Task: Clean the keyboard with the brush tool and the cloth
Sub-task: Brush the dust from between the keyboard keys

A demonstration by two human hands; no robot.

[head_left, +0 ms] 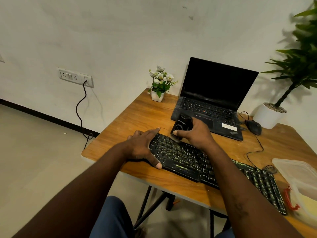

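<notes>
A black keyboard [188, 158] with pale lettering lies slanted across the wooden table [137, 117]. My left hand [145, 146] rests on the keyboard's left end, fingers straight along its far edge and thumb at its near edge. My right hand [195, 133] grips a black brush tool [180, 127] and holds its lower end down on the top-left rows of keys. My right forearm hides the middle of the keyboard. A yellow cloth [308, 203] seems to lie inside the plastic container at the right edge.
An open black laptop [212, 100] stands behind the keyboard, with a wired mouse [253, 127] to its right. A small flower pot [159, 86] sits at the far corner, a large potted plant [271, 115] at the right. A clear plastic container [298, 179] and a red item [289, 200] are at the right edge.
</notes>
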